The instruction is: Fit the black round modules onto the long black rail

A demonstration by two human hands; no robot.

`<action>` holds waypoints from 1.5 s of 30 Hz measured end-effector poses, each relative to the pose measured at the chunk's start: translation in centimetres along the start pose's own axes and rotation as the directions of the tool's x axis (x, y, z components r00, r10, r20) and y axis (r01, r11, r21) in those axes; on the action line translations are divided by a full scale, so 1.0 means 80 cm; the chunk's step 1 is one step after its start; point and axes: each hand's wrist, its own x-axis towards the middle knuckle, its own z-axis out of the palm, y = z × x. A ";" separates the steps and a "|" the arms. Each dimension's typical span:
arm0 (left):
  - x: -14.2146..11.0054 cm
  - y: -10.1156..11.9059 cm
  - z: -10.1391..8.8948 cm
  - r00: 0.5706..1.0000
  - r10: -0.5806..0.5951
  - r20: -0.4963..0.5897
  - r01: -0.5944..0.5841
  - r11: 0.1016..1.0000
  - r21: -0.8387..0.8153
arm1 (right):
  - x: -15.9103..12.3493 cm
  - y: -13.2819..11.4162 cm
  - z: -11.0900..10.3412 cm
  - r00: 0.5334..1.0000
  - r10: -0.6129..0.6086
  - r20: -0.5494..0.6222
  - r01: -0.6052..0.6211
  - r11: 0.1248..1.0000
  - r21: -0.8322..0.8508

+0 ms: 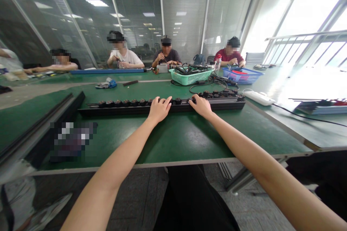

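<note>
The rail [119, 112] is stretched right beneath both hands! Black parts [126, 103] are covered by the left hand [160, 109], fingers bent; another is met by the right hand [201, 105], fingertips curled; whether anything's pinched can't be told.

One head-worn camera looks forward and down at the left hand [160, 109] and right hand [202, 107], from close beside the green table [170, 142], facing the glass partition [181, 21]

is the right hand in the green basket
No, the right hand is at the long black strip, in front of the green basket.
</note>
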 end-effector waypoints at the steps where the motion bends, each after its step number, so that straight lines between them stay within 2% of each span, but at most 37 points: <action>1: 0.000 0.000 0.000 1.000 -0.001 0.002 0.001 1.000 0.001 | 0.000 0.000 0.000 1.000 0.004 0.006 -0.004 1.000 -0.001; 15: 0.000 0.000 -0.001 1.000 -0.005 0.004 0.005 1.000 0.004 | 0.001 0.000 -0.001 0.999 0.036 0.031 -0.037 0.999 0.013; 20: 0.000 0.001 -0.003 1.000 -0.011 0.024 0.011 1.000 0.003 | 0.002 0.002 0.003 1.000 0.027 0.004 -0.028 0.999 0.017; 24: 0.000 0.002 -0.004 0.999 -0.009 0.030 0.009 1.000 0.005 | 0.002 0.006 0.009 0.998 0.005 -0.065 -0.004 1.000 0.015; 29: 0.000 0.002 -0.005 1.000 -0.005 0.019 0.004 1.000 0.015 | 0.003 0.010 0.014 0.983 -0.075 -0.170 0.081 0.996 0.032; 33: -0.001 0.003 -0.005 1.000 -0.001 0.019 0.000 1.000 0.018 | 0.006 0.011 0.015 0.972 -0.160 -0.174 0.176 0.981 0.080; 45: 0.000 0.003 -0.006 1.000 -0.001 0.019 0.001 1.000 0.022 | 0.017 0.022 0.025 0.938 -0.264 -0.224 0.312 0.925 0.218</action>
